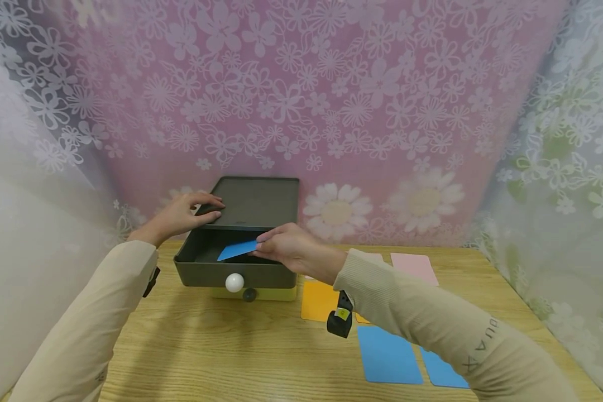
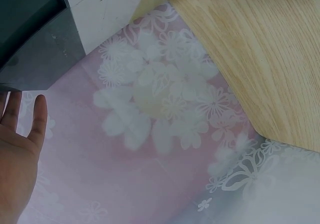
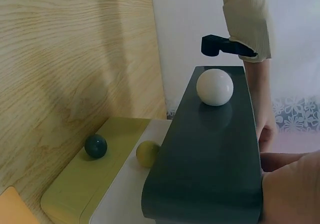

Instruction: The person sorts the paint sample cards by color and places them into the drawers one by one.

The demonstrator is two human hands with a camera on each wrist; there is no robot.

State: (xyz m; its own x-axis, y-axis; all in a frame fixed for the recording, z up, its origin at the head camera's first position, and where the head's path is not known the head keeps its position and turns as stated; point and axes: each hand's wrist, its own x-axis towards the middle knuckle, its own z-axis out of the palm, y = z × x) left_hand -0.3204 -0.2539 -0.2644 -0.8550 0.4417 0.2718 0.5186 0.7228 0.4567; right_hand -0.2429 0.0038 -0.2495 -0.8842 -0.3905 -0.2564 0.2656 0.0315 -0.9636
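A stack of drawers stands against the back wall, with a dark grey top. Its dark grey upper drawer is pulled out and bears a white round knob. My right hand pinches a blue card between thumb and fingers, tilted over the drawer's inside. At the left edge of the stack's top my left hand rests with fingers extended. In the left wrist view, fingertips show right by the dark housing.
Below the upper drawer are a white drawer with a yellow knob and a yellow drawer with a dark knob. To the right, pink cards, orange cards and blue cards lie on the wooden table.
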